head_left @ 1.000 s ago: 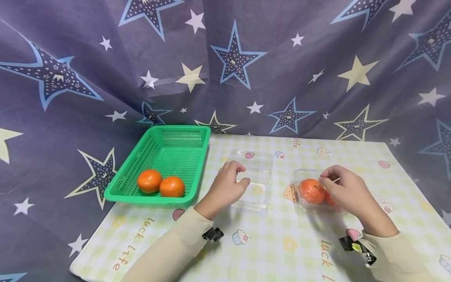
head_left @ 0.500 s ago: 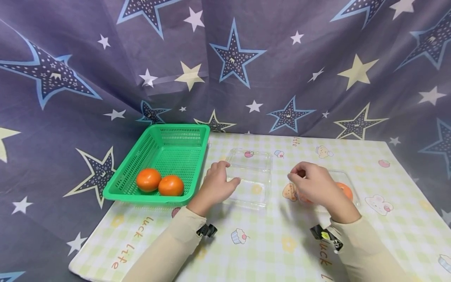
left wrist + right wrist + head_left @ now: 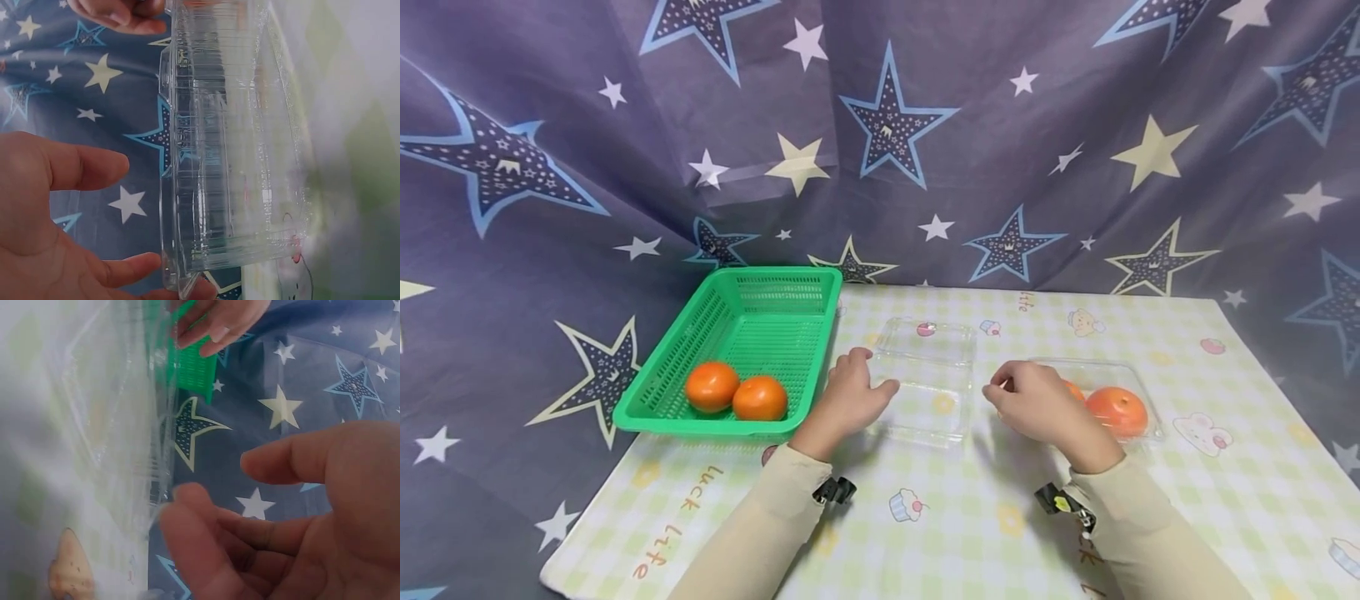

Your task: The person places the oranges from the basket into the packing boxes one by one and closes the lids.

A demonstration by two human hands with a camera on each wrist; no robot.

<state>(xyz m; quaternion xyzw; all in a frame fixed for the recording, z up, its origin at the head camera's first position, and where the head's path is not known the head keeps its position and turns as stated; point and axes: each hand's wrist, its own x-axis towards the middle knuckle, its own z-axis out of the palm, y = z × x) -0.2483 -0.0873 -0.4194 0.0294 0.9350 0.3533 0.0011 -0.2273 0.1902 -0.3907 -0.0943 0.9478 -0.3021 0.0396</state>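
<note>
In the head view, my left hand [image 3: 847, 402] is beside the left edge of an open clear plastic box [image 3: 921, 408], fingers spread. The left wrist view shows its thumb away from the clear box [image 3: 231, 156] and the lower fingertips by the rim; contact is hard to tell. My right hand [image 3: 1036, 404] hovers to the right of that box, fingers loosely bent, thumb apart from them and holding nothing. Behind it, partly hidden, a second clear box [image 3: 1152, 417] holds orange round fruit [image 3: 1117, 411]; two pieces show. The right hand [image 3: 269, 531] is near the plastic edge in its wrist view.
A green perforated basket [image 3: 829, 333] stands at the left with two orange fruits [image 3: 760, 398] at its near end. The table has a checked, printed cloth [image 3: 955, 533]. A star-patterned curtain [image 3: 970, 92] hangs behind.
My right hand has moved left, from over the fruit-filled box towards the open one. My left hand has drifted slightly left. The basket and boxes have stayed put.
</note>
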